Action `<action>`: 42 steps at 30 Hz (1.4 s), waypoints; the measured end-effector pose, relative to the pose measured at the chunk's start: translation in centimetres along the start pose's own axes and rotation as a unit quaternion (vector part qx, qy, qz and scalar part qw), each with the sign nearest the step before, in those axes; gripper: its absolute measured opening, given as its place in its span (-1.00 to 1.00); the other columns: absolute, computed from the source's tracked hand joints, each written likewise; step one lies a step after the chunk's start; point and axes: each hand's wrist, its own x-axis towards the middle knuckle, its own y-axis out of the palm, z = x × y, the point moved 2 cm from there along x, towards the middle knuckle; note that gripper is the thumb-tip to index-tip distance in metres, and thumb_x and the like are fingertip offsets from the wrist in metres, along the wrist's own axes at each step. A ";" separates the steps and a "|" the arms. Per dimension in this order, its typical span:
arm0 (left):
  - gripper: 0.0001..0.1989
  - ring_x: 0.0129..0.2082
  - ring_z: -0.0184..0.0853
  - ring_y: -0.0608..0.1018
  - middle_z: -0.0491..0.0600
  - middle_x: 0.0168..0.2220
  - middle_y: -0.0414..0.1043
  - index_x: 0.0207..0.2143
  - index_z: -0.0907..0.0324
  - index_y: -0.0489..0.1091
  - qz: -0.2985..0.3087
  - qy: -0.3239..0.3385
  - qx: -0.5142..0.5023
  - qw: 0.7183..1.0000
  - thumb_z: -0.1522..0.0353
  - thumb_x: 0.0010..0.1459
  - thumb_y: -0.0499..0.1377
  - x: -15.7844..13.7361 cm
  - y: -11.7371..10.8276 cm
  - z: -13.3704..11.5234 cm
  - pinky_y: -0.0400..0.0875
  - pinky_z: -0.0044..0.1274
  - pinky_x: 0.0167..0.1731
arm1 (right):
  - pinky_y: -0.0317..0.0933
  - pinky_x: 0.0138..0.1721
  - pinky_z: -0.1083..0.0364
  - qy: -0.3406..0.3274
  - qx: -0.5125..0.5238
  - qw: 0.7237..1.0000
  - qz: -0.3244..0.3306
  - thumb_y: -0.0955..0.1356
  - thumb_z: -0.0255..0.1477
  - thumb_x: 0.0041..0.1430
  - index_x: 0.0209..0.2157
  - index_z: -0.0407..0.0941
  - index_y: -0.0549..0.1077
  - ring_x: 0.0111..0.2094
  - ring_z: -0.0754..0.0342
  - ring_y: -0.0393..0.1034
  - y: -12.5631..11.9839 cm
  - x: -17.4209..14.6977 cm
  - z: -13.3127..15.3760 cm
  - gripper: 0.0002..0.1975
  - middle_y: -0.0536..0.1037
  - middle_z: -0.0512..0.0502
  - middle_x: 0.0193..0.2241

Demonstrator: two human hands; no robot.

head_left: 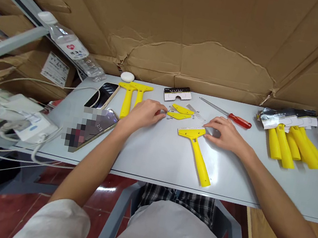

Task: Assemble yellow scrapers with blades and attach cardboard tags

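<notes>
A yellow scraper (198, 154) with a metal blade along its head lies on the grey table, handle toward me. My right hand (224, 133) has its thumb and index finger around the right end of that head. Farther left, my left hand (147, 113) is closed, thumb and index fingertips close together beside two yellow scraper cover plates (179, 116). Whatever those fingertips may hold is too small to see. Tiny screws (170, 117) are scattered around the plates, and a small clear plastic bag (198, 114) lies just right of them.
Behind lie a black-and-white card (177, 94) and a red-handled screwdriver (240, 121). Packaged yellow scrapers (289, 146) are piled at right. Two more scrapers (127, 99), phones (95, 128), a white oval case (127, 76) and a water bottle (73, 46) are at left. Cardboard (208, 29) backs the table.
</notes>
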 end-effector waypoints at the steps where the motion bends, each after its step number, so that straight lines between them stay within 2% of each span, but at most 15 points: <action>1: -0.63 -0.19 -0.08 0.62 0.08 -0.21 0.66 0.10 0.10 0.69 0.001 -0.001 0.004 1.000 0.23 0.38 0.19 0.0 0.1 0.0 0.35 -0.37 -0.25 | 0.33 0.13 -0.23 0.003 0.000 1.000 0.000 0.47 -0.20 0.36 0.10 0.01 0.65 0.05 -0.22 0.54 0.0 0.0 0.0 -0.65 0.63 -0.20 0.03; 7: -0.64 -0.18 -0.05 0.63 0.08 -0.22 0.66 0.04 0.07 0.71 -0.003 -0.013 0.012 1.000 0.22 0.36 0.18 0.0 0.2 0.1 0.36 -0.36 -0.27 | 0.32 0.13 -0.19 0.008 0.024 1.000 0.004 0.49 -0.24 0.29 0.00 0.01 0.65 0.07 -0.20 0.54 -0.3 0.1 0.5 -0.72 0.63 -0.16 0.00; 12: -0.59 -0.17 -0.04 0.63 0.10 -0.21 0.67 0.09 0.12 0.69 -0.009 -0.016 -0.002 1.000 0.19 0.36 0.17 0.1 0.3 0.1 0.37 -0.35 -0.26 | 0.31 0.15 -0.19 0.013 0.035 0.999 0.009 0.51 -0.27 0.22 -0.08 -0.01 0.65 0.08 -0.22 0.55 -0.7 0.0 0.6 -0.75 0.65 -0.15 -0.01; 19: -0.63 -0.20 -0.09 0.61 0.08 -0.18 0.68 0.00 0.12 0.70 -0.007 -0.017 0.003 1.000 0.20 0.37 0.16 0.2 0.4 0.2 0.31 -0.36 -0.31 | 0.30 0.09 -0.18 0.001 0.026 1.000 0.008 0.51 -0.26 0.21 -0.13 -0.03 0.63 0.02 -0.20 0.55 -0.7 0.0 0.6 -0.78 0.64 -0.15 -0.03; 27: -0.78 -0.28 -0.15 0.58 0.02 -0.31 0.62 -0.21 0.11 0.64 -0.025 -0.011 -0.053 0.998 0.23 0.32 0.23 0.3 0.5 0.6 0.29 -0.38 -0.33 | 0.27 0.11 -0.20 0.006 0.012 1.000 0.005 0.50 -0.23 0.23 -0.11 -0.01 0.63 0.03 -0.22 0.56 -0.7 0.0 0.7 -0.76 0.64 -0.15 -0.02; 31: -0.80 -0.32 -0.18 0.55 0.00 -0.36 0.58 -0.23 0.12 0.64 -0.028 -0.006 -0.074 0.997 0.23 0.31 0.25 0.4 0.6 0.9 0.31 -0.38 -0.31 | 0.29 0.11 -0.20 0.005 0.014 1.000 0.008 0.50 -0.22 0.25 -0.08 -0.02 0.63 0.04 -0.22 0.56 -0.8 0.0 0.7 -0.74 0.64 -0.15 -0.01; 37: -0.80 -0.34 -0.19 0.53 -0.01 -0.36 0.58 -0.24 0.11 0.64 -0.035 0.009 -0.090 0.995 0.22 0.30 0.26 0.5 0.8 1.4 0.31 -0.38 -0.32 | 0.31 0.17 -0.26 -0.001 0.027 1.000 0.011 0.53 -0.19 0.24 0.15 0.02 0.60 0.13 -0.27 0.52 -0.7 0.0 0.6 -0.54 0.62 -0.18 0.06; 42: -0.80 -0.33 -0.19 0.54 0.00 -0.35 0.59 -0.24 0.10 0.64 -0.036 0.003 -0.084 0.996 0.22 0.31 0.26 0.4 0.8 1.4 0.31 -0.38 -0.31 | 0.30 0.25 -0.31 -0.034 0.062 0.997 -0.008 0.55 -0.20 0.24 0.10 0.10 0.64 0.21 -0.27 0.46 -0.7 -0.1 1.6 -0.59 0.54 -0.18 0.17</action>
